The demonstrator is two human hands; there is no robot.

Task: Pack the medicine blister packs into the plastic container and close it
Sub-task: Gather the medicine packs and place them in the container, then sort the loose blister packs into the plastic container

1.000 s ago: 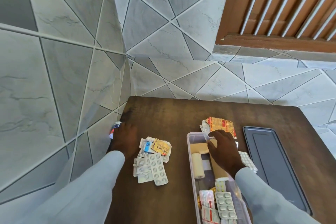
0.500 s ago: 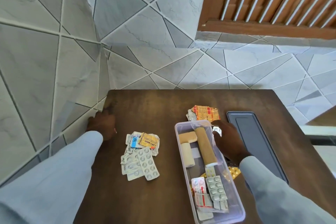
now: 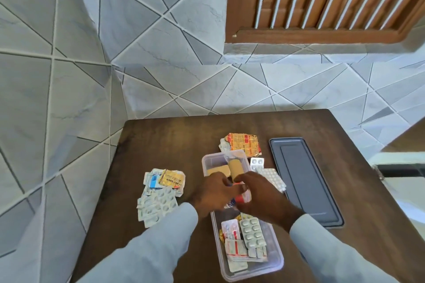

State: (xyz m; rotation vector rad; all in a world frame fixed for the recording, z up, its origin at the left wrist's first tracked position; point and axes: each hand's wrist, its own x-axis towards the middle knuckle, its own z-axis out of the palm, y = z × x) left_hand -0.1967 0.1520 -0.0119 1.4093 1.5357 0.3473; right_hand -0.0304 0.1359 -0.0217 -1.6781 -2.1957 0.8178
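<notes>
A dark wooden table (image 3: pixel 161 140) fills the lower middle of the frame, set into a corner of grey tiled wall (image 3: pixel 69 53), with a brown slatted shutter (image 3: pixel 322 0) at the upper right. On the table's right side lies a dark grey lid (image 3: pixel 305 181), flat and apart from the box it would fit. Left of the lid, running from the centre of the frame to the lower edge, stands the clear plastic container (image 3: pixel 276 257), uncovered. Its near end holds several blister packs (image 3: pixel 251 232) (silver ones with white tablets, and red-and-white ones beneath), and its far end holds a tan bandage roll (image 3: pixel 235 166).

Both hands meet over the middle of the container. The left hand (image 3: pixel 211 193) and the right hand (image 3: pixel 259 193) have their fingers curled inward towards each other around a small red-and-white packet (image 3: pixel 240 199), which sits between them just above the container; how firmly each one pinches it is partly hidden by blur.

At centre left of the table lies a loose heap of blister packs (image 3: pixel 158 200), silver strips below and a yellow foil one on top. Beyond the container's far end sits an orange-and-red crumpled foil strip (image 3: pixel 241 145). Between the container and the lid lie two small white-tablet strips (image 3: pixel 271 176), touching the container's right wall.
</notes>
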